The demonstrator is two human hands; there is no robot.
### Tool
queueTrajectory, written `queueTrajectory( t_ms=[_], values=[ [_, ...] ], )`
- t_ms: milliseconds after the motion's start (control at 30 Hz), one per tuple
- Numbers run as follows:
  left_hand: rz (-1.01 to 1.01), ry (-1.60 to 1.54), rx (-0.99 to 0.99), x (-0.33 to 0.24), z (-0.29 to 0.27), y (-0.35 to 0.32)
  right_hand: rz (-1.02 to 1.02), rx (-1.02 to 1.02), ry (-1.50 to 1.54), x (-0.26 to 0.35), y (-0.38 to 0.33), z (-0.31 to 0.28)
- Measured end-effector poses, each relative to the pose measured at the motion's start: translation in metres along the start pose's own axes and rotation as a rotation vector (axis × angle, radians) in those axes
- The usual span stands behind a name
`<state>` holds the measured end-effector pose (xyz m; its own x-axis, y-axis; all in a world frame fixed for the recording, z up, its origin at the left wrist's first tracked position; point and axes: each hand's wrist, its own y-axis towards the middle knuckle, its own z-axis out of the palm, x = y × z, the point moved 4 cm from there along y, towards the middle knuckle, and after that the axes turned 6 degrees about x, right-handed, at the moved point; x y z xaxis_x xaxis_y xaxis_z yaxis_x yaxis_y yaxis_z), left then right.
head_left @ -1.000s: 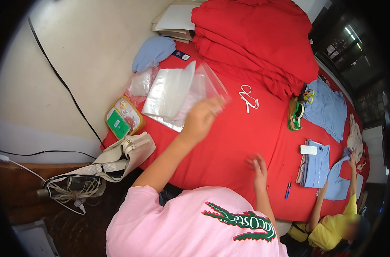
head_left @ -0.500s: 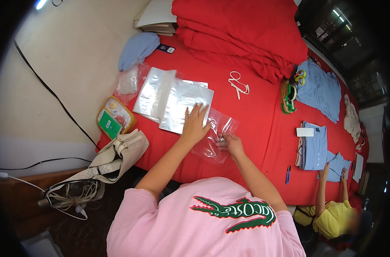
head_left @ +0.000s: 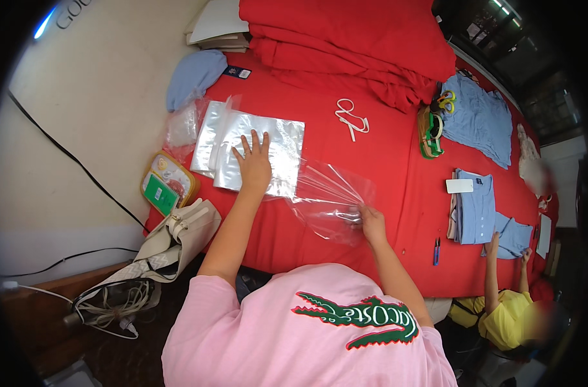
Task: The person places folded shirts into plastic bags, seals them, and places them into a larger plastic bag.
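Green notebook (head_left: 160, 193) is left of the plastic bag stack (head_left: 286, 147). Left hand (head_left: 254, 169) is flat on that stack, fingers spread, not gripping anything. Clear bag (head_left: 326, 201) stretches off the stack's right side, its far end pinched in the right hand (head_left: 373, 225).

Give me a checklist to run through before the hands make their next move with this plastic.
1. Left hand flat on the plastic stack: ok.
2. Right hand gripping the loose clear plastic: ok, held at its right end.
3. Loose clear plastic apart from the plastic stack: not ok, its left end meets the stack's right side.
4. Only one layer in the right hand: cannot tell, it is see-through and creased.
5. Scissors away from both hands: ok, at the blue garment's edge.
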<state>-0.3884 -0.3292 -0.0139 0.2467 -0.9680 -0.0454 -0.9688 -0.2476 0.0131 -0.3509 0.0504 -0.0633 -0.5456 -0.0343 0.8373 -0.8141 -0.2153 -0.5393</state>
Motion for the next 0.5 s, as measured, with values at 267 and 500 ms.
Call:
queueTrajectory(
  t_ms=[267,500],
  values=[
    [0.069,0.093,-0.042,0.047,0.014,0.012,-0.07,-0.276,0.037,0.022,-0.102,-0.118],
    [0.233,-0.392,-0.125,-0.054,-0.022,-0.005,0.038,-0.316,0.211,-0.046,-0.197,-0.203]
  ],
)
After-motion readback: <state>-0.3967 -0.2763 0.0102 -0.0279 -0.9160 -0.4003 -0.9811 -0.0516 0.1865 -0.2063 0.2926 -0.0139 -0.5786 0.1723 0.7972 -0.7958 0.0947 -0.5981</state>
